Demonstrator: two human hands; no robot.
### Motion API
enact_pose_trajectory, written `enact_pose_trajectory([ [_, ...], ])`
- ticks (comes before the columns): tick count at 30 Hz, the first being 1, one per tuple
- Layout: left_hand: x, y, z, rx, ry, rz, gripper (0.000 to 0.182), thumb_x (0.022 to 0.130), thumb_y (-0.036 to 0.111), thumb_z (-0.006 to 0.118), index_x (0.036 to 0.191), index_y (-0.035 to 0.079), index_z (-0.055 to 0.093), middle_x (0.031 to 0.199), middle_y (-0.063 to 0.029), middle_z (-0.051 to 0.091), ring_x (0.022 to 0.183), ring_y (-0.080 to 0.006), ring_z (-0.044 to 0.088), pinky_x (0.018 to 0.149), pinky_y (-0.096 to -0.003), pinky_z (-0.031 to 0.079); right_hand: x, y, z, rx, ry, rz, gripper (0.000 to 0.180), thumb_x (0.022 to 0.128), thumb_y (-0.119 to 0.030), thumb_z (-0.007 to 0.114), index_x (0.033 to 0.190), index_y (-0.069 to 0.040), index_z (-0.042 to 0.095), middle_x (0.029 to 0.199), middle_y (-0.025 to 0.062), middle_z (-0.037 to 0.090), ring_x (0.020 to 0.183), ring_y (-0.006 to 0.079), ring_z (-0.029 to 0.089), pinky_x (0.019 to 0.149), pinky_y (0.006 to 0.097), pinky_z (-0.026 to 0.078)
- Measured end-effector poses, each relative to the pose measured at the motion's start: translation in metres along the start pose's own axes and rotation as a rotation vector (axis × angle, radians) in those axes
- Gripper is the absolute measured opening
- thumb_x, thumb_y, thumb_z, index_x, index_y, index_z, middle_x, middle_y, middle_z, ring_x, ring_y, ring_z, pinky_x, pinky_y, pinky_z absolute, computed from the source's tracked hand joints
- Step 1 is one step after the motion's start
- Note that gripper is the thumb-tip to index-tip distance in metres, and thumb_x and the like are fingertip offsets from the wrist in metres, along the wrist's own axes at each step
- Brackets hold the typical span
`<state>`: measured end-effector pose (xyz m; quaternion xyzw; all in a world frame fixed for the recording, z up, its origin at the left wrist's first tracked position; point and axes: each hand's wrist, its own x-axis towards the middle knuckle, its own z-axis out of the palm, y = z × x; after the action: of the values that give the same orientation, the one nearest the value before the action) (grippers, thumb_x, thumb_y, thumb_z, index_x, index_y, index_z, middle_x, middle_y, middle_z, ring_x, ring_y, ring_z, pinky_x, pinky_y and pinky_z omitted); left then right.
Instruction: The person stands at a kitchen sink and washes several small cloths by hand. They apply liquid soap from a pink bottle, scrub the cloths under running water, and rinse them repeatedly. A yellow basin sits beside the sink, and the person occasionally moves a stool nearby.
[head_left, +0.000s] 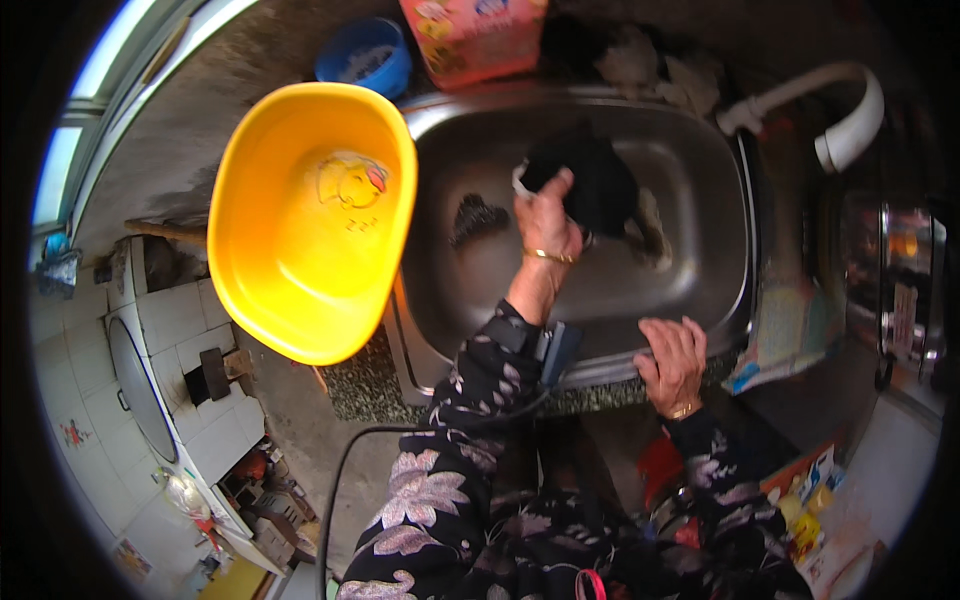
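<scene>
My left hand (548, 219) is closed on a bunched black cloth (589, 176) over the metal sink basin (480, 281). A white edge shows near my thumb, and a pale brownish piece (654, 229) lies beside the cloth on the right. My right hand (673, 364) rests near the front rim of the sink with nothing seen in it; its fingers are slightly bent. Left of the cloth, a dark clump (477, 219) sits in the basin. A yellow plastic tub (259, 217) with a cartoon print inside stands at the sink's left edge.
Behind the sink are a blue bowl (397, 71) and a pink container (480, 45). A white faucet (859, 135) curves at the back right. The speckled counter edge (367, 379) runs along the front. A cable (328, 487) hangs by my left sleeve.
</scene>
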<state>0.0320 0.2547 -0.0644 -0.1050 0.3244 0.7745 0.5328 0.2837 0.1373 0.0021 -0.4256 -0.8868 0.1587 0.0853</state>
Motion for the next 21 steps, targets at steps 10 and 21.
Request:
enact_pose_trajectory([
  [10,0.016,0.004,-0.017,0.640,0.310,0.377,0.046,0.087,0.001,0.073,0.131,0.000,0.059,0.119,-0.0072,0.064,0.102,-0.0153,0.060,0.094,-0.0297,0.049,-0.001,0.002,0.003,-0.016,0.022,-0.005,0.046,0.096,-0.038,0.065,0.129,-0.007,0.066,0.124,0.0082,0.068,0.114,0.0277,0.063,0.110,0.0522,0.039],
  [21,0.023,0.027,-0.023,1.034,0.371,0.742,0.073,0.078,-0.004,0.074,0.146,0.001,0.048,0.133,-0.0196,0.060,0.121,-0.0316,0.062,0.107,-0.0404,0.048,-0.002,0.004,0.004,-0.019,0.036,-0.005,0.046,0.095,-0.039,0.066,0.128,-0.007,0.066,0.124,0.0080,0.068,0.114,0.0279,0.063,0.110,0.0522,0.039],
])
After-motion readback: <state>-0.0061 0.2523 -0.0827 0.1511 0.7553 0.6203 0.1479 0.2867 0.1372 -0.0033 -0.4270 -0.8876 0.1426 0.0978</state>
